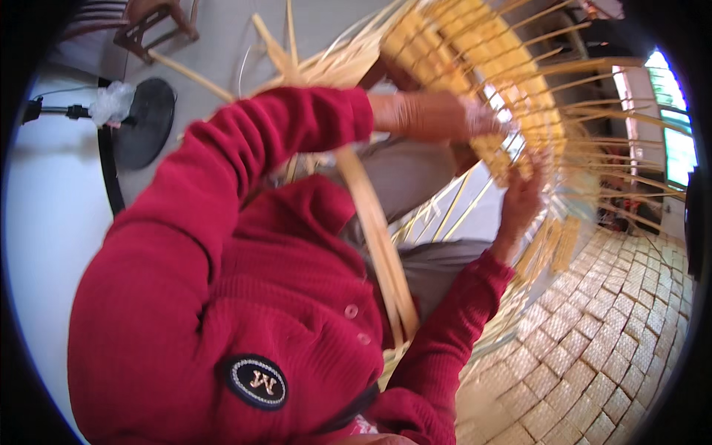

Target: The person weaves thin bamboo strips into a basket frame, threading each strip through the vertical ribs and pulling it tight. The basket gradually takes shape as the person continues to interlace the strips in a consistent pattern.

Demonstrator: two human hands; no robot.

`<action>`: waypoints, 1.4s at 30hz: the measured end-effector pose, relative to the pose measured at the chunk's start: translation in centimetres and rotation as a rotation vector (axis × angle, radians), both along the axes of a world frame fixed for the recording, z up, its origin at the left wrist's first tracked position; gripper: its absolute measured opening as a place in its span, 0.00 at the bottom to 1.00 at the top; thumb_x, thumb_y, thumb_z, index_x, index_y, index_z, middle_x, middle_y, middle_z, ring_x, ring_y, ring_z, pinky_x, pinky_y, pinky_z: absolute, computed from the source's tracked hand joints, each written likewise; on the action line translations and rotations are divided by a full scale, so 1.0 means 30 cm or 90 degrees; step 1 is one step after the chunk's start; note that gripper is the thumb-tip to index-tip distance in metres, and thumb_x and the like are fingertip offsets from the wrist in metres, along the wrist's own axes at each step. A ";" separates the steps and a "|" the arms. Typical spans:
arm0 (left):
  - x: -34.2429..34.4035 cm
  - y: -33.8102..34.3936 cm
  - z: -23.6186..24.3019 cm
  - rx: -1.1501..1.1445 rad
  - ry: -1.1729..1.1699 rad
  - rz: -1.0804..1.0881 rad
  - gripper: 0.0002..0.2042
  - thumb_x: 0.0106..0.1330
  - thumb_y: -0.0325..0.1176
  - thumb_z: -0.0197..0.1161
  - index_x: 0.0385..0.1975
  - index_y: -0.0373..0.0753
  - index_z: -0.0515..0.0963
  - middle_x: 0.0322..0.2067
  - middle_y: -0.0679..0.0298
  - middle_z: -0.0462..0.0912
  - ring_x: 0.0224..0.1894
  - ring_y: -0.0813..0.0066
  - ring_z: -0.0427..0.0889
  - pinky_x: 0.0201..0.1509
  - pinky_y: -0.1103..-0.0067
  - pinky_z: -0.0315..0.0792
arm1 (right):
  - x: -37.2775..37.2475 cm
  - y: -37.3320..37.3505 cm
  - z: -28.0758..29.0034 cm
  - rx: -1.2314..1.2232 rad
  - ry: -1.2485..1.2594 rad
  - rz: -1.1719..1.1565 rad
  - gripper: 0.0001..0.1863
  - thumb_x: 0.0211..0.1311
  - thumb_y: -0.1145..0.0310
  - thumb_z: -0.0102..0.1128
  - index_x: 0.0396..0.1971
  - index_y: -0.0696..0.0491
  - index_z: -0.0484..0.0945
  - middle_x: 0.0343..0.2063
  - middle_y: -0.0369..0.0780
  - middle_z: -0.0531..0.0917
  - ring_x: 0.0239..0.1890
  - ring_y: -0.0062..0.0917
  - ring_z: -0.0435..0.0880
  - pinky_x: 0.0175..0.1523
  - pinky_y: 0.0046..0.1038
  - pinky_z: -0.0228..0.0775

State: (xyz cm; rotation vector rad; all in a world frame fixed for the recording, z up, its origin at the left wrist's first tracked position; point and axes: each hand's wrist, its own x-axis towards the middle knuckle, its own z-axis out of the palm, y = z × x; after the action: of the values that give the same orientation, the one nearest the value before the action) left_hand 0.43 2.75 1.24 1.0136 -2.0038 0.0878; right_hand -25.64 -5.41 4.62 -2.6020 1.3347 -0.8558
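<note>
A yellow basket (pixel 475 44), woven from flat strips like bamboo, lies tilted across my lap. Thin strip ends stick out all around its side. My left hand (pixel 445 116) reaches across and closes on the weave near the basket's lower edge, its fingertips slightly blurred. Just below and to the right, my right hand (pixel 521 199) comes up from underneath, fingers bent onto the same edge. The two hands are close together but apart. Bright light between them washes out the weave there. A pale flat strip (pixel 371 230) runs loose over my lap.
Loose pale strips (pixel 348 63) lie beyond my left arm. A round black stand base (pixel 150 122) with a clear plastic bag (pixel 113 102) is at the left, a brown stool (pixel 154 28) behind it. Woven squares (pixel 593 334) cover the lower right. Windows (pixel 671 119) shine at the far right.
</note>
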 end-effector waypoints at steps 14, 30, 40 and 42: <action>0.365 0.602 -0.160 0.391 0.022 -0.052 0.13 0.62 0.38 0.71 0.44 0.41 0.84 0.42 0.60 0.85 0.46 0.57 0.83 0.49 0.66 0.76 | 0.096 0.570 0.021 0.841 -0.052 0.324 0.22 0.69 0.65 0.66 0.56 0.60 0.73 0.32 0.39 0.84 0.33 0.19 0.83 0.38 0.23 0.76; -0.001 0.540 0.290 0.228 -0.087 -0.235 0.11 0.63 0.41 0.66 0.30 0.41 0.77 0.29 0.63 0.77 0.28 0.64 0.84 0.25 0.70 0.77 | -0.264 0.613 0.275 1.082 -0.090 0.177 0.33 0.74 0.51 0.58 0.66 0.62 0.66 0.55 0.43 0.80 0.58 0.27 0.78 0.64 0.30 0.69; -0.160 0.275 0.246 0.075 -0.107 -0.143 0.20 0.58 0.53 0.66 0.20 0.42 0.76 0.19 0.64 0.78 0.25 0.60 0.83 0.25 0.70 0.76 | -0.316 0.558 0.385 0.915 -0.115 0.043 0.11 0.75 0.66 0.56 0.44 0.58 0.81 0.21 0.30 0.77 0.22 0.12 0.73 0.28 0.18 0.62; -0.077 0.202 0.208 0.062 -0.102 -0.078 0.20 0.60 0.55 0.65 0.23 0.43 0.75 0.21 0.64 0.78 0.26 0.61 0.84 0.25 0.69 0.76 | -0.486 0.496 0.372 0.850 -0.171 -0.044 0.08 0.73 0.71 0.57 0.44 0.58 0.81 0.21 0.31 0.78 0.21 0.12 0.73 0.27 0.15 0.61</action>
State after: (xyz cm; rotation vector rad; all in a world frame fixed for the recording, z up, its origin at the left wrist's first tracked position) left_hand -1.87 8.82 7.47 0.9678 -2.2310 0.0046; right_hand -40.22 9.46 15.79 -1.3492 1.2343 -0.1276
